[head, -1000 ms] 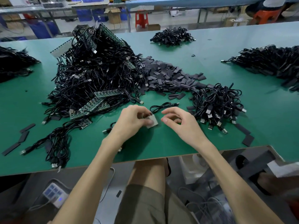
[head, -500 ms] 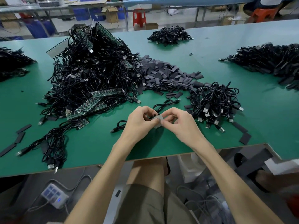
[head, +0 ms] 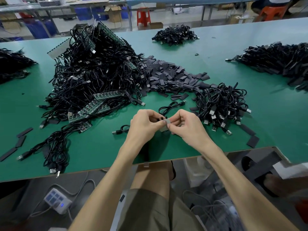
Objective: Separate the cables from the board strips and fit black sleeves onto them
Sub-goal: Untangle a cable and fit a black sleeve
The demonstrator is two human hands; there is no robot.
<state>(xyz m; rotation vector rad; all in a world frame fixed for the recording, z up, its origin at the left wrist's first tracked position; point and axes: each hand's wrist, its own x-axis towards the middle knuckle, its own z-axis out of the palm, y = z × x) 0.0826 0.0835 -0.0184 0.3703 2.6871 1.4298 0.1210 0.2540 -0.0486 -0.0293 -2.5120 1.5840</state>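
Over the near part of the green table (head: pixel 100 147), the left hand (head: pixel 146 126) and right hand (head: pixel 189 129) each pinch a small grey board piece (head: pixel 167 121) with curled fingertips; something black under the left fingers is too hidden to identify. Behind lie the cable heap (head: pixel 93 75) with half-buried board strips (head: pixel 106 95) and loose black sleeves (head: pixel 166 75)

Single head-worn view, looking forward and down, close over green table (head: pixel 250 124) edge

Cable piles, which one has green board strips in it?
The tallest pile, beyond the left hand: it alone shows green strips, at its top and front.
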